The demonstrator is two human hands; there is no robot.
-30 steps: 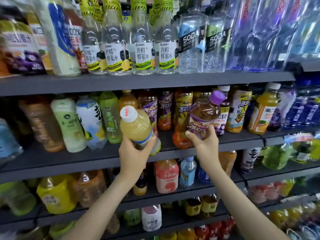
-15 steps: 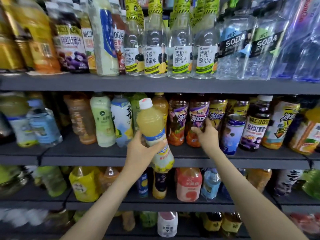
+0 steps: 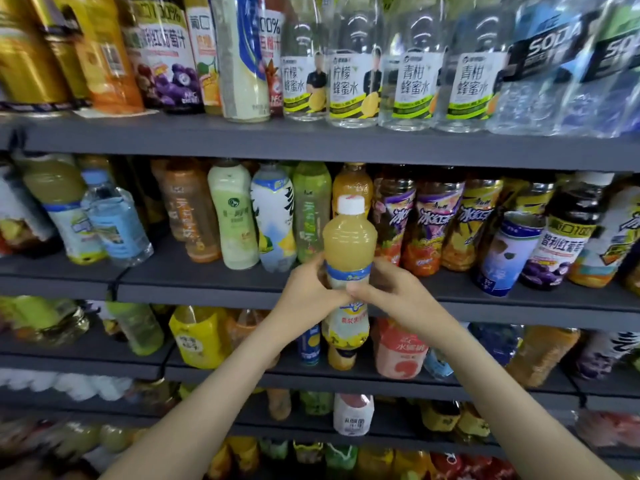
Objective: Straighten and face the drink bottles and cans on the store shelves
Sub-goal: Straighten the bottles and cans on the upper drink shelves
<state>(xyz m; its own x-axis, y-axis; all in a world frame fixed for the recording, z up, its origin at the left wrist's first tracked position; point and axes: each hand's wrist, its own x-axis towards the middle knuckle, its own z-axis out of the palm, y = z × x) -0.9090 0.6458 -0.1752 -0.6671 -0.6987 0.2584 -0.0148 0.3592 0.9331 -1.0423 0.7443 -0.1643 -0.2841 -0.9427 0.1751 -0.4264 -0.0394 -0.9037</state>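
Note:
A yellow juice bottle with a white cap and a blue-and-white label stands upright in the air in front of the middle shelf. My left hand grips its label from the left. My right hand holds the same label from the right, fingers curled round it. Behind the bottle, a row of iced tea bottles with purple and yellow labels stands on the middle shelf.
Clear honey-water bottles and soda bottles line the top shelf. A blue-and-white can leans at the right of the middle shelf. Green and white bottles stand left of my hands. Lower shelves hold more bottles, including a pink one.
My right hand left the iced tea bottle on the shelf and came over to the yellow juice bottle. The bottle went from tilted to upright, and the view shifted left.

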